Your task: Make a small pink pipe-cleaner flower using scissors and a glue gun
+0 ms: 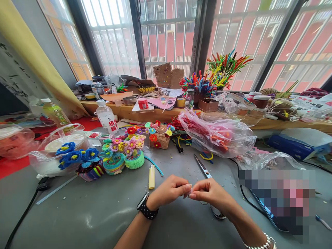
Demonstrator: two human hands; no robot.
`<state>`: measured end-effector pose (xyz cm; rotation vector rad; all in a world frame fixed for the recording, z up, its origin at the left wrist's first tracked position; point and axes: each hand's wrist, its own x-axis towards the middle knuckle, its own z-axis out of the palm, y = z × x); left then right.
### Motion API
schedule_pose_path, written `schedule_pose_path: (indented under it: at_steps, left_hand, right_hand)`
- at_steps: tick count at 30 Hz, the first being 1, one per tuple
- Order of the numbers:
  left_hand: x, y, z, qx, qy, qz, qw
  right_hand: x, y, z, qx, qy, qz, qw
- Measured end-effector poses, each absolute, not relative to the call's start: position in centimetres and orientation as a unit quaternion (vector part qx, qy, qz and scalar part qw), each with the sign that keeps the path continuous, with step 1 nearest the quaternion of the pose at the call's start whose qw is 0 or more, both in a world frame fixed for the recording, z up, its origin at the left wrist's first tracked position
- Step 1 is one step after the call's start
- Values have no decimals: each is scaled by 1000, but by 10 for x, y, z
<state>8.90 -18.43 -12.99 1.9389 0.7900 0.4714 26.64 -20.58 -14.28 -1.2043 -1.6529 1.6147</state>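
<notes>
Black cable [24, 211]: runs down the left side of the grey tabletop [85, 218], its connector near a pale flat strip [57, 189].
Blue chenille flowers [75, 157]: rise from a striped, many-coloured pot [90, 170].
Coiled pots: one turquoise and yellow [114, 165], one mint green [135, 160], side by side beneath pastel blooms.
Capped water bottle [105, 117]: upright behind them, with red lettering.
Yellow lighter [151, 178]: lies near the left wrist; a blue pipe cleaner [155, 165] curves just behind it.
Left hand [169, 190]: thumb and index finger pinch a small whitish piece [191, 190]; a smartwatch [147, 206] circles the wrist.
Whitish piece: sits between both hands' fingertips, above the tabletop, mostly covered, its kind too small to tell.
Steel scissors [204, 168]: lie with blades toward the windows, handles partly hidden below the right hand.
Right hand [211, 193]: thumb and index finger pinch the same piece; silver beads [260, 243] ring its wrist.
Clear plastic bag [218, 135]: lies beyond that hand, full of pink and red material.
</notes>
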Motion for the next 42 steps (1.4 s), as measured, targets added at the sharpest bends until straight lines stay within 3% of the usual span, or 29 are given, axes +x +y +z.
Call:
schedule_pose_path:
  at_steps: [8, 10, 13, 15, 17, 32, 42]
  left_hand:
    - [90, -180, -142, 803, 372, 128, 448]
    - [94, -183, -140, 824, 396, 153, 375]
    - [98, -188, -136, 858, 421, 236, 177]
    - [100, -191, -135, 880, 386, 270, 63]
    - [102, -192, -136, 906, 329, 266, 13]
    - [106, -191, -141, 910, 338, 236, -47]
    - [103, -192, -137, 915, 319, 231, -89]
  right_hand:
    - [265, -204, -145, -493, -682, 478, 250]
    - [268, -203, -146, -502, -671, 473, 274]
    - [272, -199, -147, -529, -643, 457, 311]
    - [272, -197, -148, -539, -629, 454, 327]
    - [270, -195, -149, -530, -618, 472, 339]
    - [268, -202, -137, -499, -511, 606, 351]
    - [269, -201, -137, -471, -526, 611, 360]
